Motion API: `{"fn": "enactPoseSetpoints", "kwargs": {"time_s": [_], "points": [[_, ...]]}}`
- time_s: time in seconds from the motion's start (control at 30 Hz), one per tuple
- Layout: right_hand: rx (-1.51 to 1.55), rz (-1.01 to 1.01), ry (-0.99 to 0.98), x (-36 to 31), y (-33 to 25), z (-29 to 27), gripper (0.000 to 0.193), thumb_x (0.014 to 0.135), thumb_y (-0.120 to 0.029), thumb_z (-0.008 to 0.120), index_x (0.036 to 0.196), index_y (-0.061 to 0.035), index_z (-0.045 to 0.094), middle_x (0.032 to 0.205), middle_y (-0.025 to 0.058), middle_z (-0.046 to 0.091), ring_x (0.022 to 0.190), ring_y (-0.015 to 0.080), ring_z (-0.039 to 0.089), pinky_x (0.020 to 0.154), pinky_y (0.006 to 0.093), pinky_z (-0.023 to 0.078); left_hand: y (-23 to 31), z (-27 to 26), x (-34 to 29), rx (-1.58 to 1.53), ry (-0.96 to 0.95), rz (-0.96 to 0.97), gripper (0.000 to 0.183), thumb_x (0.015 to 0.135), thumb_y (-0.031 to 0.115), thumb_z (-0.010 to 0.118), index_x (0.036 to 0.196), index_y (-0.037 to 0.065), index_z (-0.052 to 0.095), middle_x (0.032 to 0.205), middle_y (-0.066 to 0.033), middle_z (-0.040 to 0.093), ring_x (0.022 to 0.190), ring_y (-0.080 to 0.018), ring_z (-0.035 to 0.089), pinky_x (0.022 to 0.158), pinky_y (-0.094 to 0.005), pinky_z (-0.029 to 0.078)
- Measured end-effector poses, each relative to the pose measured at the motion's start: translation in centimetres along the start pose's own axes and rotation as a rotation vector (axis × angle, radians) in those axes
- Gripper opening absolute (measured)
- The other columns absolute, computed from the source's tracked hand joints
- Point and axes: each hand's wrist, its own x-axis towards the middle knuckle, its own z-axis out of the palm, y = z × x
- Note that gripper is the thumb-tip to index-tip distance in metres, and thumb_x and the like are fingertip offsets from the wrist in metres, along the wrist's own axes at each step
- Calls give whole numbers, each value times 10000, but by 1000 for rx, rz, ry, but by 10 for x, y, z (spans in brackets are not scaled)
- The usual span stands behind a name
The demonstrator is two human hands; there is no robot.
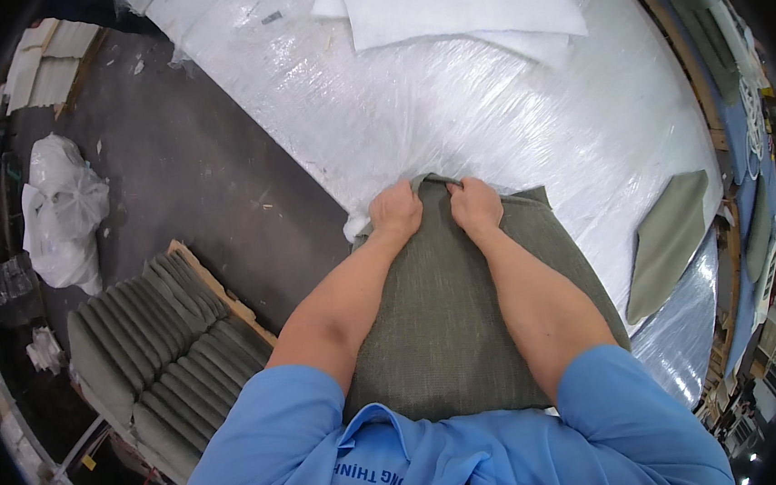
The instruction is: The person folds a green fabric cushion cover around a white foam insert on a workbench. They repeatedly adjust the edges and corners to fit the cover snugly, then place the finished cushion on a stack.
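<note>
A large olive-green fabric cushion cover (449, 329) spreads between my body and the near edge of the table. My left hand (395, 210) is closed on the left side of its far edge. With its fingers curled, my right hand (476, 206) grips the same edge a short way to the right. Between the two fists the fabric rises in a small fold. Whether anything fills the cover cannot be made out. A loose piece of matching green fabric (671, 243) lies on the table to the right.
Shiny plastic film wraps the table (506, 115). White padding sheets (460, 4) lie at its far side. Left of me, several green cushions (168, 342) stand in rows on a wooden-edged pallet. A white plastic bag (65, 213) sits on the dark floor (191, 167).
</note>
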Motion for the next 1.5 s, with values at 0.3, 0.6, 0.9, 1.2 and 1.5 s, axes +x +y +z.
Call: {"fn": "enactPoseSetpoints", "kwargs": {"time_s": [0.3, 0.6, 0.9, 1.2, 1.5], "points": [[9, -37, 32, 16, 6, 7, 427, 952, -448, 631, 1079, -56, 746, 1093, 196, 733, 1061, 404, 684, 905, 497, 530, 0, 0, 11, 44, 11, 26, 288, 953, 304, 574, 1002, 46, 693, 1002, -223, 730, 990, -438, 686, 871, -548, 512], [-332, -109, -204, 24, 87, -80, 443, 968, -482, 649, 1171, -101, 747, 1213, 129, 722, 1145, 338, 671, 963, 454, 535, -56, -35, -6, 92, -73, 245, 514, 1005, 534, 548, 886, 49, 673, 932, -202, 706, 925, -414, 668, 805, -518, 506], [12, -99, 99, 24, 101, -47, 411, 996, -461, 588, 1003, -81, 745, 975, 165, 737, 950, 365, 691, 828, 471, 525, -45, -23, -5, 138, -2, 138, 475, 1057, 438, 473, 915, 23, 656, 902, -266, 700, 905, -452, 677, 807, -556, 512], [72, -153, 95, 44, 102, -51, 437, 956, -462, 639, 941, -38, 741, 936, 184, 727, 905, 350, 690, 815, 461, 523, -46, -18, 8, 144, 112, 213, 441, 1061, 425, 463, 957, 33, 637, 889, -240, 712, 882, -457, 681, 797, -563, 512], [-208, -209, -35, 37, 141, -88, 405, 967, -459, 644, 1061, -74, 728, 1001, 182, 728, 976, 367, 679, 856, 465, 513, -44, -26, 6, 210, 105, 193, 474, 1064, 447, 444, 918, 43, 644, 868, -232, 714, 864, -442, 692, 771, -555, 524]]}}
